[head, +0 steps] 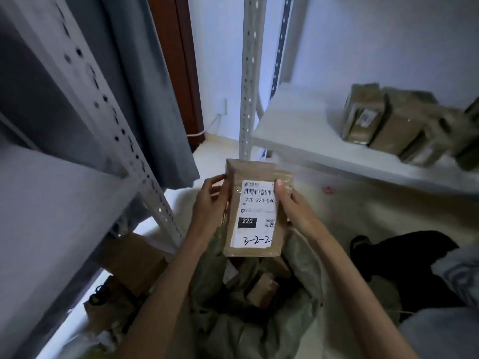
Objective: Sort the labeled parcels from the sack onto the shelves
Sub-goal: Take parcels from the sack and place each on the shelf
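A brown cardboard parcel is held upright above the open green sack. Its white label reads "220" and a handwritten "3-2-2". My left hand grips its left edge, fingers curled round the side. My right hand grips the right edge, thumb pressed on the label's upper corner. Inside the sack lie several more brown parcels. A grey shelf stands to the right with several parcels on it.
A second grey shelf unit stands at the left, with boxes on the floor beneath it. A perforated upright post rises behind the parcel. A dark bag lies on the floor at right. A curtain hangs behind.
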